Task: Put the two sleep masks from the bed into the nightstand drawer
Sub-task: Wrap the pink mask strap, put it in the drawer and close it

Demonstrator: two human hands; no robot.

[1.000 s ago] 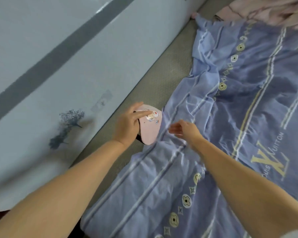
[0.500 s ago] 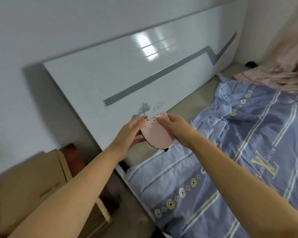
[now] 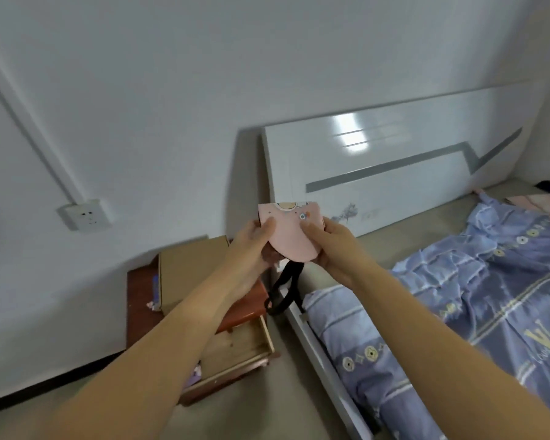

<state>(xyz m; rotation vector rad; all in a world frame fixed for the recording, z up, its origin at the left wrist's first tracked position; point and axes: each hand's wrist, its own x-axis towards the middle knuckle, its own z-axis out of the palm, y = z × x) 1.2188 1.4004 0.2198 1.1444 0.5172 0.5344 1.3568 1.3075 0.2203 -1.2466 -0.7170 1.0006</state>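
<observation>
A pink sleep mask (image 3: 291, 236) with a cartoon print is folded and held up in front of me, its black strap (image 3: 285, 290) dangling below. My left hand (image 3: 251, 249) grips its left side and my right hand (image 3: 334, 246) grips its right side. Below my left forearm stands the red-brown nightstand (image 3: 140, 290), and its top drawer (image 3: 245, 344) is pulled open, showing a bare wooden bottom. A bit of purple and pink stuff shows at the drawer's front left, partly hidden by my arm. I cannot tell whether a second mask lies behind the pink one.
A cardboard box (image 3: 188, 268) lies on the nightstand top. The bed with a blue patterned quilt (image 3: 473, 296) fills the right, with a white headboard (image 3: 394, 173) behind. A wall socket (image 3: 85, 214) sits at the left. Bare floor lies between nightstand and bed frame.
I have lifted the mask off the bed and swung left toward the nightstand. My right hand joined the left on the mask, and the open drawer has come into view.
</observation>
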